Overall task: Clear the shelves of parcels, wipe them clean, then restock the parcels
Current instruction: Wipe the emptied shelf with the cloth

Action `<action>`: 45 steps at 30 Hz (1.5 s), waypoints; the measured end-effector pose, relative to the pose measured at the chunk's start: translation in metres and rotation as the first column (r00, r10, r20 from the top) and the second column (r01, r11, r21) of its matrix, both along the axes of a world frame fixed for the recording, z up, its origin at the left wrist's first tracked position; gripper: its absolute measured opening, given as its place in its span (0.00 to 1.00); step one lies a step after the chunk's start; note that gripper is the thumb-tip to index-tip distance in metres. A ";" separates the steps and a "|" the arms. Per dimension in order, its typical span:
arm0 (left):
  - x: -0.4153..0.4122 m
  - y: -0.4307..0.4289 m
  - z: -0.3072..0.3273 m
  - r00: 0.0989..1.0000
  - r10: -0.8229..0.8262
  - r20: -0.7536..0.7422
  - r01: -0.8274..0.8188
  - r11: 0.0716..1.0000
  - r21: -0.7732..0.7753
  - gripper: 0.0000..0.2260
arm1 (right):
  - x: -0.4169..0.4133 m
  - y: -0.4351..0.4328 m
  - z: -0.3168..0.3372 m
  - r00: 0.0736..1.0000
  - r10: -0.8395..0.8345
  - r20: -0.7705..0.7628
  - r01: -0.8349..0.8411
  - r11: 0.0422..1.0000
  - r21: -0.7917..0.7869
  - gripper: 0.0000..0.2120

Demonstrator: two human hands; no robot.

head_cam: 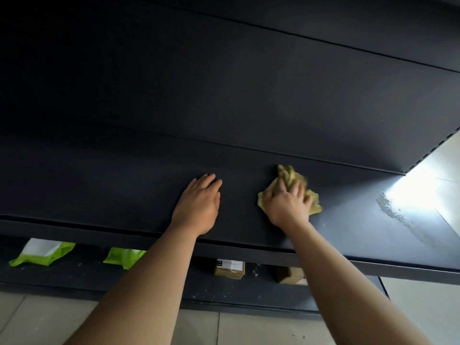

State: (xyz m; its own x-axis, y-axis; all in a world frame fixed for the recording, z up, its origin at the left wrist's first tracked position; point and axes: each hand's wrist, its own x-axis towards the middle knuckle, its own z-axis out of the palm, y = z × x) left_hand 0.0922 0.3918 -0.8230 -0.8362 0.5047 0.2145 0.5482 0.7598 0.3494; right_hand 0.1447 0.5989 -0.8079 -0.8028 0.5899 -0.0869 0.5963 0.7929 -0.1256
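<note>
A dark metal shelf (99, 190) runs across the view with no parcels on it. My left hand (199, 202) lies flat on it, fingers straight. To its right, my right hand (286, 202) presses a crumpled yellow-green cloth (288, 174) against the shelf, fingers spread over it. On the shelf below lie two green-and-white bag parcels (42, 252) (123, 256) and two small brown cardboard boxes (230, 268) (291, 275), partly hidden by my forearms and the upper shelf's front lip.
A patch of dust and a bright glare (398, 207) mark the shelf's right end. The dark back panel (224, 83) rises behind. Crumbs speckle the lower shelf (74, 272). Pale floor tiles (236, 329) lie beneath.
</note>
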 end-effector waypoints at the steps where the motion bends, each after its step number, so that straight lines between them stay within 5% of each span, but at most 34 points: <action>1: 0.001 0.000 0.000 1.000 0.000 0.002 0.000 1.000 -0.009 0.20 | 0.010 0.020 0.002 0.999 -0.046 -0.013 0.046 0.999 0.005 0.30; 9: 0.002 0.002 -0.001 1.000 -0.002 -0.021 0.001 0.999 -0.036 0.20 | 0.049 0.058 0.002 0.968 -0.250 -0.005 0.250 0.968 -0.010 0.27; 19: 0.001 0.002 0.001 0.998 -0.042 0.049 0.046 0.995 -0.086 0.23 | 0.076 -0.036 -0.004 0.985 0.138 -0.107 -0.131 0.989 0.070 0.28; 29: 0.000 0.003 0.001 0.999 -0.042 0.003 0.042 0.997 -0.068 0.21 | 0.107 0.002 -0.009 0.966 -0.227 -0.125 0.243 0.961 0.133 0.25; 35: 0.005 0.003 0.002 0.999 -0.047 0.013 0.048 0.995 -0.088 0.19 | 0.090 -0.065 -0.011 0.985 0.124 -0.122 -0.104 0.982 0.160 0.33; 39: 0.009 0.012 0.014 0.999 -0.006 0.041 0.015 0.975 -0.223 0.21 | 0.113 -0.007 -0.003 0.954 0.238 -0.183 -0.221 0.969 0.106 0.24; 45: 0.037 0.058 0.030 0.992 0.125 0.004 -0.120 0.957 -0.266 0.17 | 0.155 0.110 0.002 0.986 0.053 -0.155 -0.045 0.997 0.055 0.21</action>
State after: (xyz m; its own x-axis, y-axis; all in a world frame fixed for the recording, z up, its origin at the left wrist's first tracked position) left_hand 0.1293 0.4493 -0.7932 -0.8981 0.4344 0.0690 0.4399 0.8875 0.1374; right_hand 0.2997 0.7089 -0.8061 -0.8322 0.5499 0.0714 0.5327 0.8286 -0.1723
